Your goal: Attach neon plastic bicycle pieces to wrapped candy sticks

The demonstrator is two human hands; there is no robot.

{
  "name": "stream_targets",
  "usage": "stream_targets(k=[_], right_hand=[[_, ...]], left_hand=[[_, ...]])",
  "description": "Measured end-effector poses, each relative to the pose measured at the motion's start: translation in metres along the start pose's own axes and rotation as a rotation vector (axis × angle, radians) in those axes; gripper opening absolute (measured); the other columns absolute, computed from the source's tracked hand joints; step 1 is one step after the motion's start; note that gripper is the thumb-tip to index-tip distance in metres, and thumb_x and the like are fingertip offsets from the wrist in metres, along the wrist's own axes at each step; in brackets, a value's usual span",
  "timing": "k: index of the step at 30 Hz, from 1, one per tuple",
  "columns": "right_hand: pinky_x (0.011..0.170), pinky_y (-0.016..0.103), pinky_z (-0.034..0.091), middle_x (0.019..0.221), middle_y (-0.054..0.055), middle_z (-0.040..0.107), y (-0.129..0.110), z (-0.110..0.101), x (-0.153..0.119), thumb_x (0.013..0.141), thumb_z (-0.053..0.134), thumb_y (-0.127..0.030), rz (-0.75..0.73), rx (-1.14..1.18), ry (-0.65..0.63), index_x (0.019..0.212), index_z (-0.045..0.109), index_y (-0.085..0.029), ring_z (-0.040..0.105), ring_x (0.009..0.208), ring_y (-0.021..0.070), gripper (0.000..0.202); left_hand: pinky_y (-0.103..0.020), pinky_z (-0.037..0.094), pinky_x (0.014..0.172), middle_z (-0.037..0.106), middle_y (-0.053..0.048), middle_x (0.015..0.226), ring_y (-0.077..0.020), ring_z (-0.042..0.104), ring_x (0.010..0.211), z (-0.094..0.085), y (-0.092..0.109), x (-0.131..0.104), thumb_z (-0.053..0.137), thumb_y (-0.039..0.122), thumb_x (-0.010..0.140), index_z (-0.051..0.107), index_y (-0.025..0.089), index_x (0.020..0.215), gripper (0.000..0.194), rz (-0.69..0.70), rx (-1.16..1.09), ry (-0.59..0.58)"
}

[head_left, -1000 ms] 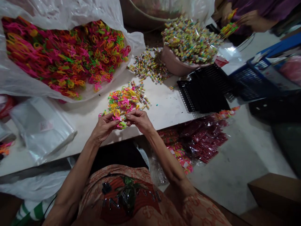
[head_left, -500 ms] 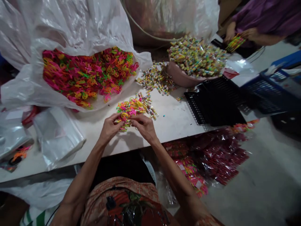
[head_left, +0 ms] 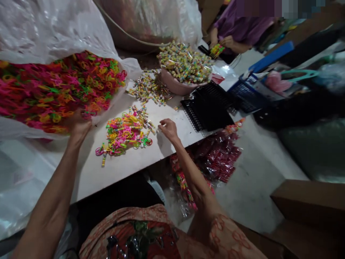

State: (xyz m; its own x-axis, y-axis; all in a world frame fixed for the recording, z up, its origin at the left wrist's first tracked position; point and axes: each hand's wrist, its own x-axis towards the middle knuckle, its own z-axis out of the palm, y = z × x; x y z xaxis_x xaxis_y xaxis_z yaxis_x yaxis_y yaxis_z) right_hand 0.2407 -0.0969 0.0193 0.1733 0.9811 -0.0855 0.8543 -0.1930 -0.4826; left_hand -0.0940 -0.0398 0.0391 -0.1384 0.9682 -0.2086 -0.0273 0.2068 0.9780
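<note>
My left hand (head_left: 80,124) reaches into the edge of a white plastic bag (head_left: 113,39) full of small bright plastic pieces (head_left: 91,82) in pink, orange, yellow and green. Its fingers are blurred and partly hidden among the pieces. Over the white table (head_left: 121,172), my right hand (head_left: 169,129) hovers with loosely bent fingers, apart and with nothing visible in them. Between the hands lies a pile of the bright pieces (head_left: 125,133), some joined to small candy-filled tubes. More loose tubes (head_left: 149,88) are scattered behind this pile.
A pink basin (head_left: 175,86) heaped with tubes stands at the back. Black plastic trays (head_left: 210,108) lie to the right, near a blue basket (head_left: 245,93). Filled packets (head_left: 218,158) are below the table edge. Across the way, a person in purple (head_left: 239,25) holds similar pieces.
My hands have parted from the pile: the left went to the bag of pieces, the right moved right and emptied. The view has turned right. A joined piece and tube now lies at the pile's front.
</note>
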Motion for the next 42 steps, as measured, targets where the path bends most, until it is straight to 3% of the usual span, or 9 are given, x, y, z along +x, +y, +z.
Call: stream_targets(k=[4,10,13,16,21,26,33,36,42], right_hand=[[0.084,0.033,0.046,0.114,0.012,0.067,-0.023,0.007,0.016,0.079,0.054,-0.018,-0.031,-0.227,-0.125,0.098,0.071,-0.017,0.062,0.103,0.0249,0.026],[0.079,0.033,0.047,0.098,0.012,0.070,-0.022,0.005,0.010,0.077,0.055,-0.013,0.065,-0.069,0.020,0.082,0.067,-0.015,0.064,0.096,0.0242,0.013],[0.065,0.028,0.047,0.079,0.004,0.068,-0.025,0.008,-0.012,0.080,0.057,-0.026,0.045,0.454,0.036,0.084,0.062,-0.017,0.062,0.072,0.0165,0.011],[0.050,0.024,0.043,0.063,-0.003,0.062,-0.053,0.022,-0.047,0.073,0.068,-0.041,-0.046,1.020,-0.150,0.082,0.061,-0.020,0.052,0.051,0.0101,0.025],[0.045,0.022,0.039,0.056,-0.007,0.057,-0.114,0.053,-0.097,0.066,0.075,-0.046,-0.061,1.261,-0.406,0.077,0.061,-0.020,0.047,0.044,0.0067,0.031],[0.046,0.021,0.040,0.057,-0.007,0.057,-0.125,0.067,-0.118,0.066,0.075,-0.047,-0.018,1.287,-0.514,0.077,0.063,-0.019,0.047,0.045,0.0060,0.032],[0.048,0.022,0.048,0.063,-0.008,0.057,-0.132,0.080,-0.129,0.064,0.076,-0.051,0.119,1.367,-0.494,0.083,0.050,-0.022,0.058,0.052,0.0094,0.043],[0.048,0.022,0.050,0.068,-0.008,0.055,-0.138,0.086,-0.130,0.065,0.077,-0.051,0.127,1.371,-0.316,0.085,0.046,-0.023,0.057,0.049,0.0077,0.046],[0.061,0.024,0.054,0.083,-0.003,0.057,-0.136,0.081,-0.132,0.077,0.068,-0.048,0.006,1.214,-0.143,0.086,0.051,-0.023,0.059,0.064,0.0090,0.031]], left_hand=[[-0.020,0.038,0.049,0.058,0.005,0.060,-0.0097,0.050,0.055,0.007,-0.005,-0.037,0.063,0.001,0.061,0.061,0.015,0.072,0.018,0.058,-0.089,0.318],[-0.017,0.049,0.052,0.058,0.007,0.055,-0.0058,0.052,0.048,0.017,-0.016,-0.083,0.057,-0.001,0.053,0.063,0.014,0.073,0.026,-0.191,-0.369,0.397],[-0.017,0.052,0.055,0.059,0.004,0.055,-0.0071,0.058,0.051,0.017,-0.017,-0.096,0.052,-0.004,0.054,0.064,0.013,0.077,0.032,-0.306,-0.500,0.363],[-0.020,0.055,0.058,0.064,-0.002,0.064,-0.0102,0.063,0.058,0.018,-0.015,-0.108,0.051,0.000,0.066,0.064,0.011,0.086,0.027,-0.401,-0.637,0.285],[-0.019,0.051,0.049,0.064,-0.007,0.069,-0.0107,0.061,0.057,0.017,-0.014,-0.127,0.046,0.027,0.091,0.066,0.009,0.086,0.027,-0.480,-0.736,0.130],[-0.014,0.030,0.035,0.053,0.001,0.061,-0.0028,0.040,0.043,0.008,-0.016,-0.134,0.069,0.033,0.081,0.070,0.011,0.078,0.023,-0.333,-0.763,0.049],[-0.015,0.041,0.047,0.059,0.001,0.065,-0.0048,0.052,0.054,0.019,-0.019,-0.134,0.075,0.022,0.072,0.068,0.014,0.072,0.011,-0.275,-0.820,0.163],[-0.021,0.050,0.066,0.067,-0.001,0.077,-0.0101,0.062,0.072,0.024,-0.029,-0.139,0.080,0.031,0.067,0.069,0.017,0.078,0.021,-0.179,-0.781,0.237],[-0.023,0.048,0.069,0.068,0.000,0.076,-0.0103,0.062,0.070,0.026,-0.051,-0.152,0.086,0.027,0.053,0.067,0.016,0.082,0.037,-0.191,-0.559,0.121]])
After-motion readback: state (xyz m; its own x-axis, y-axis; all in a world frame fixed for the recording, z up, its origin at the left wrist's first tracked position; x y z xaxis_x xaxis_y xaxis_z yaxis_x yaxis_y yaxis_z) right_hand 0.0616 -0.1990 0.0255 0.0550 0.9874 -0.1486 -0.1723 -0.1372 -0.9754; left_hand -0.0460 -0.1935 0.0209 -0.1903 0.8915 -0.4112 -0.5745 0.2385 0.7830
